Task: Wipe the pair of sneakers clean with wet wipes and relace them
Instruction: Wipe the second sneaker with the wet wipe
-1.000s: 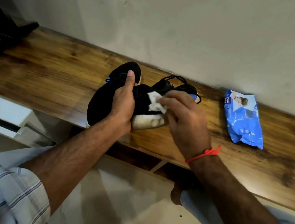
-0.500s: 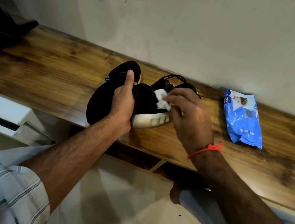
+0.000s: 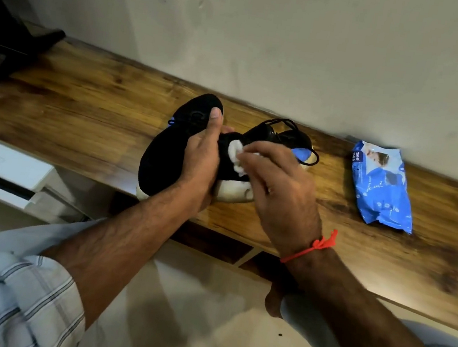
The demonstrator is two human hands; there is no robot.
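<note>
Left sneaker (image 3: pixel 162 161) lies on the table (image 3: pixel 83 111), untouched by the wipe as far as shows. Left hand (image 3: pixel 201 163) grips the right sneaker (image 3: pixel 231 167) and steadies it while the right hand (image 3: pixel 281 192) pinches a wet wipe (image 3: pixel 234 156) against its black upper. Wipes pack (image 3: pixel 382 186) sits well right. Early days: wiping underway, relacing all ahead.

**Sneaker being wiped on wooden shelf**

A black sneaker (image 3: pixel 232 159) is being gripped by the left hand (image 3: pixel 200 166) while a white wet wipe (image 3: pixel 235 153) is being pressed against it by the right hand (image 3: pixel 281 192). A second sneaker (image 3: pixel 166 152) is being rested on the wooden shelf (image 3: pixel 83 111), and a blue wipes pack (image 3: pixel 381 189) is lying well apart.
</note>
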